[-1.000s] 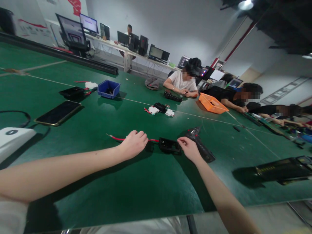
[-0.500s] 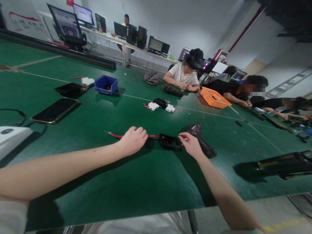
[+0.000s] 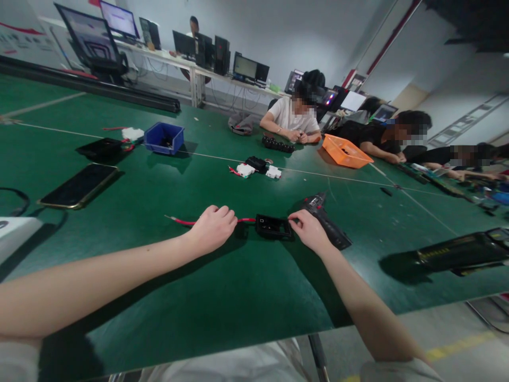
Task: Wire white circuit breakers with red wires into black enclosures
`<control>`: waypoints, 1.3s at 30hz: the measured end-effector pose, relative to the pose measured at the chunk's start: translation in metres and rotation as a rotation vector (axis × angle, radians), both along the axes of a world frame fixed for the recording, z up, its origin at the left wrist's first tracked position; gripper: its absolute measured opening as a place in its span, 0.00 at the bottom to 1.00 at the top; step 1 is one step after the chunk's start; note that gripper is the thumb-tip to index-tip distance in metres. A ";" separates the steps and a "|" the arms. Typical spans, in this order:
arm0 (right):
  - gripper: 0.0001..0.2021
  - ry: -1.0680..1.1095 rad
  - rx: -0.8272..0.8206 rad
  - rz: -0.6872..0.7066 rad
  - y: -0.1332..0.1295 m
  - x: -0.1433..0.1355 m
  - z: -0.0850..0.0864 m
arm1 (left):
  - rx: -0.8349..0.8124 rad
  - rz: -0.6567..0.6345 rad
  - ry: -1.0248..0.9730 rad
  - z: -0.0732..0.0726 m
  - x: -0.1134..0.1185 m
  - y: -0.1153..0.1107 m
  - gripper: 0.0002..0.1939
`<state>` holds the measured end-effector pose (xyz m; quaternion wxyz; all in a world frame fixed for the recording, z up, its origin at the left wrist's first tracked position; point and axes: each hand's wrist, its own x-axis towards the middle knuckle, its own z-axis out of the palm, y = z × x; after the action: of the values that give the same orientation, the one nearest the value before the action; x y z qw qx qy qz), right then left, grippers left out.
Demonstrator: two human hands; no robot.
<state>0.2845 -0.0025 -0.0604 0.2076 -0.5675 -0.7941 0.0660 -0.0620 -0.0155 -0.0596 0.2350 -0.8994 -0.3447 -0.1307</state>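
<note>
My left hand [image 3: 214, 228] is closed around a red cable [image 3: 183, 222], whose bare end sticks out to the left. To the right the cable runs into a black rectangular housing [image 3: 273, 227] with an open frame, lying just above or on the green table. The fingers of my right hand [image 3: 308, 229] pinch the right end of that housing. Behind and beside my right hand lies a black power screwdriver [image 3: 332, 231], partly covered by the hand.
On the green table [image 3: 191, 318] are a phone [image 3: 79, 185], a blue bin [image 3: 164, 139], white and black parts [image 3: 258, 165], an orange tray [image 3: 345, 151] and a black cylindrical object [image 3: 457, 253] at right. Several people sit across the table.
The whole view has shifted slightly, so things appear a little further left. Both hands keep their hold on the cable and the housing.
</note>
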 end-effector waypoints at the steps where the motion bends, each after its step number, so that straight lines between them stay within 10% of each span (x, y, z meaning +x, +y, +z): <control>1: 0.09 -0.005 0.003 -0.004 0.001 0.001 -0.001 | 0.001 -0.001 0.000 0.000 0.000 0.000 0.09; 39: 0.07 0.110 0.047 -0.076 0.001 0.001 0.000 | 0.043 0.001 0.034 0.004 0.002 -0.001 0.08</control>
<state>0.2851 -0.0011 -0.0603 0.2666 -0.5878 -0.7606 0.0702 -0.0603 -0.0163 -0.0556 0.2600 -0.8961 -0.3381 -0.1226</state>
